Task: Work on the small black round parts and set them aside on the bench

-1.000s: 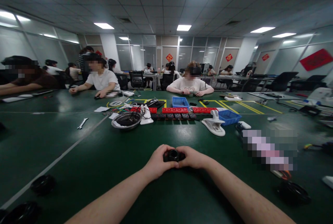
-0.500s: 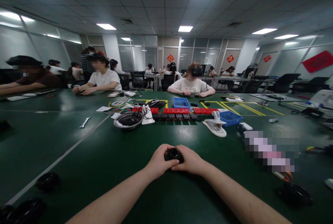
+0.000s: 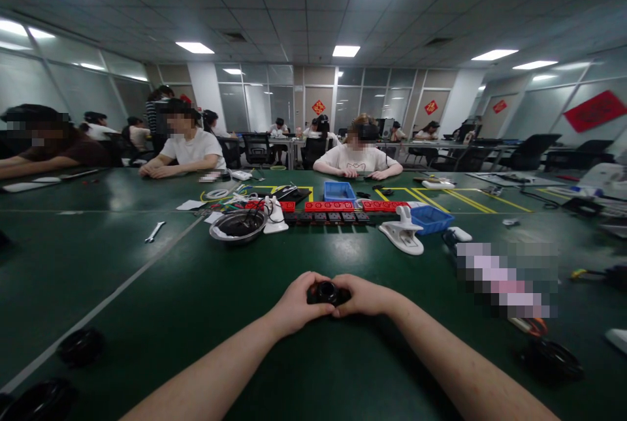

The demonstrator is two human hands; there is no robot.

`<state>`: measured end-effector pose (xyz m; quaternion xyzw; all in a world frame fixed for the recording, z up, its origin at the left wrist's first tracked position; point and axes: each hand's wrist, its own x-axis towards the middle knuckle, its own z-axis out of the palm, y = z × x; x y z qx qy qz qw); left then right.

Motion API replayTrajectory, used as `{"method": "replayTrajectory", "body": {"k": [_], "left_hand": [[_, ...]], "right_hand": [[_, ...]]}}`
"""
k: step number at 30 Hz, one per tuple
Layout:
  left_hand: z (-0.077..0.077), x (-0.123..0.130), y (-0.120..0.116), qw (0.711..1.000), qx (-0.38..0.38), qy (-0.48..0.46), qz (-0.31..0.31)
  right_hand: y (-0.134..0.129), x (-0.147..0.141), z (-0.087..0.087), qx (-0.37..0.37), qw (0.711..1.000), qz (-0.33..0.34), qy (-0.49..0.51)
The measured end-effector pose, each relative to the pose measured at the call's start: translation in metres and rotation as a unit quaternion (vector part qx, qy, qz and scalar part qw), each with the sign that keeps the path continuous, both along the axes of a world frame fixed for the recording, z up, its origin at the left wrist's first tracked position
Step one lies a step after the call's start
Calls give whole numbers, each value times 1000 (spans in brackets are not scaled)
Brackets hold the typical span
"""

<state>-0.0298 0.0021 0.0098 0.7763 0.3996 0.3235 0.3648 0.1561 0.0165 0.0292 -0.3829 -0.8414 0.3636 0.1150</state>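
Here, the L hand & R hand grip a small black part btwn them, fingers bent round it from either side, parted only by its width, thumbs on the near side. Its round opening shows btwn the fingers; whether it touches the green table is unclear. Beyond the fingers, to L, sit a metal bowl w/ black contents & a wrench; beyond, to R, a white clip base nr a blue bin. Nearer than the fingers, far L, lies a black ring-like piece.
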Motion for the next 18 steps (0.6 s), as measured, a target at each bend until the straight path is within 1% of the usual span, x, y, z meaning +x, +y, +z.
{"method": "replayTrajectory", "body": {"k": [8,14,18], "left_hand": [[-3,0,1,1000,-3,-13,-3],[-3,0,1,1000,-5,-16,-2],[-5,2,1,1000,-6,-17,9]], "right_hand": [[1,0,0,-51,998,-6,29],[1,0,-3,-66,997,-13,40],[3,0,-6,-58,997,-23,36]]}}
